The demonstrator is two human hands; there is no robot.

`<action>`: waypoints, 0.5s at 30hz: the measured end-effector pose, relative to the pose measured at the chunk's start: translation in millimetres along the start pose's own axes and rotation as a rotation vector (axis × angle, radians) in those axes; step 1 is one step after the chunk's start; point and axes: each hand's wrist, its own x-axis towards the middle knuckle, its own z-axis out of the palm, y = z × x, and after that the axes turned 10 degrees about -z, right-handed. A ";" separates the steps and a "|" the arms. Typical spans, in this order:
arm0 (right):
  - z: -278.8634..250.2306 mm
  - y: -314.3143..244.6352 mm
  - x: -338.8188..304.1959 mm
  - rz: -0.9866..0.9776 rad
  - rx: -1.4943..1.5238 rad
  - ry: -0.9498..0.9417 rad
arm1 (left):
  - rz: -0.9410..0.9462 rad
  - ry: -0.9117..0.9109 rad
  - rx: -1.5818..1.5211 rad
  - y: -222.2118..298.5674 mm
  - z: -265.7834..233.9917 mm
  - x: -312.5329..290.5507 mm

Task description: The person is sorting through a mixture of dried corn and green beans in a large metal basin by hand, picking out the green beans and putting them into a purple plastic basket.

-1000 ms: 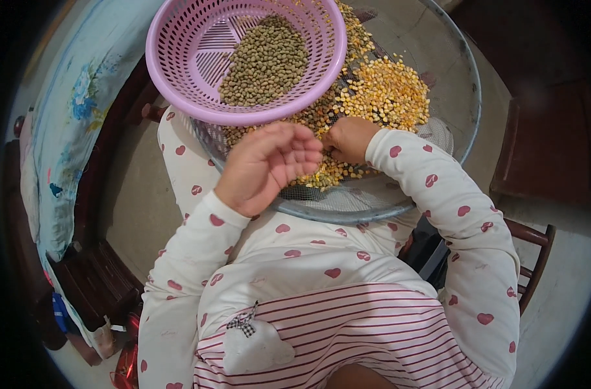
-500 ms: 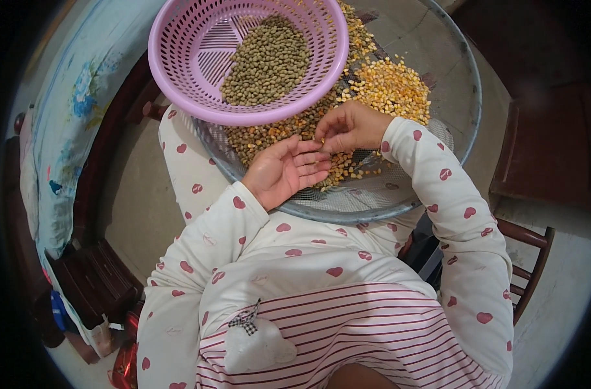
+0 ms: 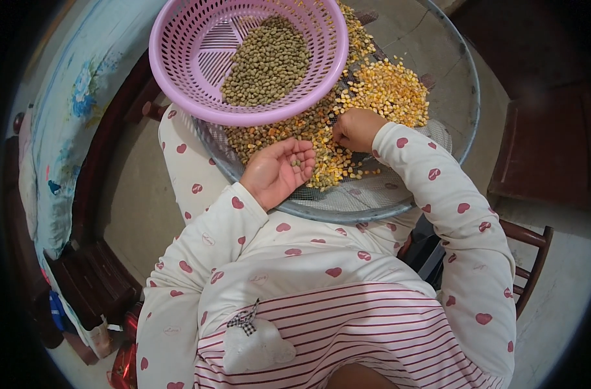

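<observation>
My left hand (image 3: 274,173) is cupped palm up above the near side of a round mesh sieve (image 3: 373,212), fingers curled in. A couple of greenish-brown beans (image 3: 296,163) lie in it. My right hand (image 3: 358,129) is closed and turned down over the grains, its fingertips hidden at the edge of the mixed pile; what they pinch does not show. Beneath and between the hands spreads a mix of yellow corn kernels and beans (image 3: 325,170). Beyond the right hand is a heap of mostly yellow corn kernels (image 3: 393,91).
A pink plastic basket (image 3: 158,48) holding a heap of greenish-brown beans (image 3: 267,65) rests over the sieve's far left part. The sieve sits on my lap. A flowered light-blue cloth (image 3: 72,110) drapes at the left; a dark wooden chair (image 3: 535,240) stands at the right.
My right hand has moved away from the left fingers, rightward onto the grains. My left fingers have curled from nearly flat into a cup, and beans now show in the palm.
</observation>
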 end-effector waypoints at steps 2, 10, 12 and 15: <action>-3.9 0.3 -1.7 -0.028 -0.019 0.032 | -0.006 -0.029 0.032 0.3 -0.2 -0.4; -24.2 -18.1 -1.8 -0.001 0.975 0.070 | -0.004 0.072 0.081 -2.8 17.2 -2.9; -17.0 -9.1 -0.4 0.097 0.975 0.190 | -0.009 0.073 0.077 -2.5 15.9 -2.6; -8.0 -9.7 -1.5 -0.113 0.545 0.059 | -0.016 -0.005 0.030 -0.4 5.2 -0.1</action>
